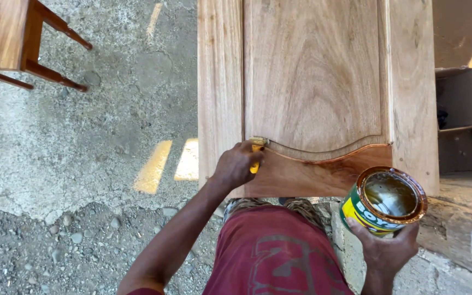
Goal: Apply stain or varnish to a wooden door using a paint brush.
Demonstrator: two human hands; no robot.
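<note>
A pale wooden door panel (312,82) lies in front of me, with a raised centre field and a curved lower moulding. Its bottom rail is darker and wet with brown finish. My left hand (235,165) grips a small yellow-handled brush (257,147), whose bristles rest on the left end of the curved moulding. To the lower right, my right hand (387,248) holds from below an opened round tin (383,199) with a yellow and green label and brown liquid inside. The tin hangs just off the panel's lower right corner.
A wooden stool (12,38) stands at the top left on rough concrete ground (83,136) with gravel nearer me. A dark bin (457,98) stands to the right of the panel. A rough stone ledge (465,229) runs along the lower right.
</note>
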